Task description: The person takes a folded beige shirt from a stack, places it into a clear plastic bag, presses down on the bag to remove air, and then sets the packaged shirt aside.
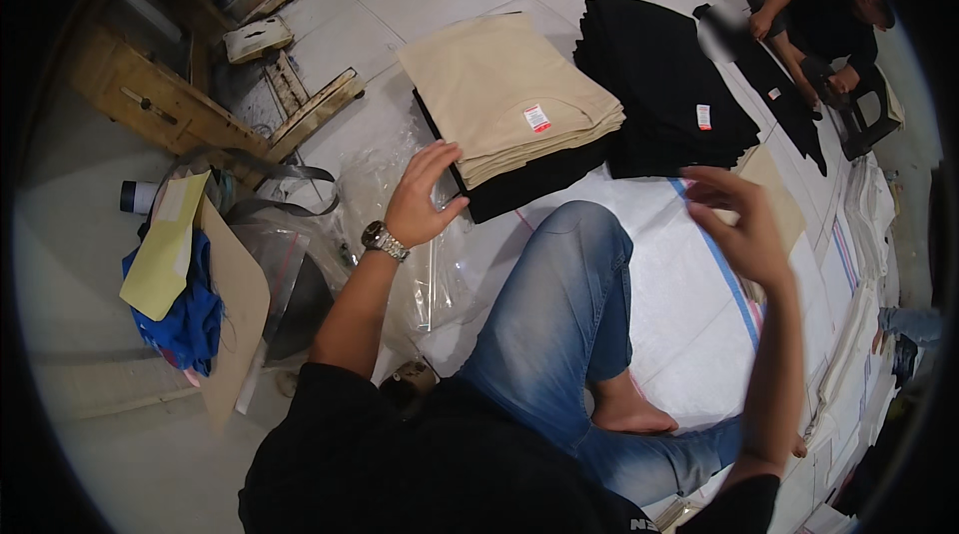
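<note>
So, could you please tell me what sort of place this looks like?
Probably a small garment workshop: beige garments and black garments lie in neatly folded stacks, with crumpled clear plastic nearby.

First garment stack left of second garment stack, plastic bags nearer and leftward, co-worker far right.

Red-white labels on beige stack, black stack (print too small); white letters on black shirt.
</note>
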A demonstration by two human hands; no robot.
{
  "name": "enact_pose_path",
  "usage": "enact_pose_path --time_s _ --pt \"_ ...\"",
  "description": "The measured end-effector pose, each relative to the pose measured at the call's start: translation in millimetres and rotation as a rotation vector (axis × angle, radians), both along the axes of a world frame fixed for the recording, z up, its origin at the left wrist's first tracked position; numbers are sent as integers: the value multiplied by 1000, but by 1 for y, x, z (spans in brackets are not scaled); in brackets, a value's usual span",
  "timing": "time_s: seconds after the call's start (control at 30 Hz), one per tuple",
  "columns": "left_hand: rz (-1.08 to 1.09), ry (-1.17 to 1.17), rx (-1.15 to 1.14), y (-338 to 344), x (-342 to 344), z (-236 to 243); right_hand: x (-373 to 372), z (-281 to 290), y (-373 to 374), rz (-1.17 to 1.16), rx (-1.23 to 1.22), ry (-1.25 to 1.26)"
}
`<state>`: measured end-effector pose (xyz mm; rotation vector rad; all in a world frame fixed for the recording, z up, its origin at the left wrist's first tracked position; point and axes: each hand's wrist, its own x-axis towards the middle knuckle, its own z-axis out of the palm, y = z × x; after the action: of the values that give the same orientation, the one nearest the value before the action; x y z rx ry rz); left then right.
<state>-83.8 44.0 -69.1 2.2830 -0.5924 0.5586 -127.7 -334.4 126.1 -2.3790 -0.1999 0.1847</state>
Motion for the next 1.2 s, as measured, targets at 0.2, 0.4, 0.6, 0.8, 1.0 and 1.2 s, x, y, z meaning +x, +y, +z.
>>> enact_pose_path --time_s 0.2,0.4,0.6,0.8,1.0,1.2 --pt "-94 132 -85 -4 19 14 45 -89 70 94 348 -48" --pt "-83 166 -123 -9 36 1 69 -145 85 6 307 -363" --pt "-103 114 -41 -15 30 8 31 -180 80 -136 347 -310" --pt "-107 141 -132 -11 38 16 56 -142 120 -1 227 -523" --pt "43 134 -294 -20 36 27 114 -160 172 256 -16 -559" --pt "-181 33 55 -12 26 11 133 -134 163 123 292 -55"
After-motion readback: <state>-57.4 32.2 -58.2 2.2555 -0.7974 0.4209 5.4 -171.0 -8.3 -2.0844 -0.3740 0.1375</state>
